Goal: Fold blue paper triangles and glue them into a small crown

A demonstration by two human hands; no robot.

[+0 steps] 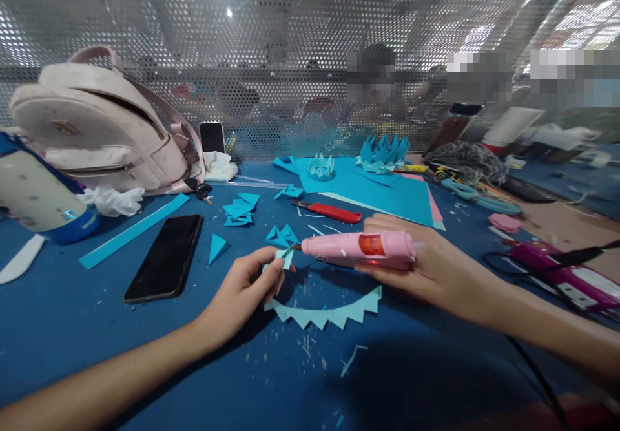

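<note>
My left hand (256, 278) pinches one end of a pale teal zigzag paper strip (322, 315), which curves to the right over the blue table. A pink glue gun (339, 246) is gripped in my right hand (404, 250), its nozzle pointing left at the pinched paper. The nozzle tip is at or very near the paper; whether they touch is hard to tell. Folded blue paper pieces (279, 234) lie just behind my left fingertips.
A black phone (165, 258) and a blue strip (133, 231) lie left. Behind the hands are a red cutter (334, 212), blue sheets (407, 198) and a spiky blue paper piece (385, 154). A backpack (106, 127) stands back left, a purple tool (564, 276) right.
</note>
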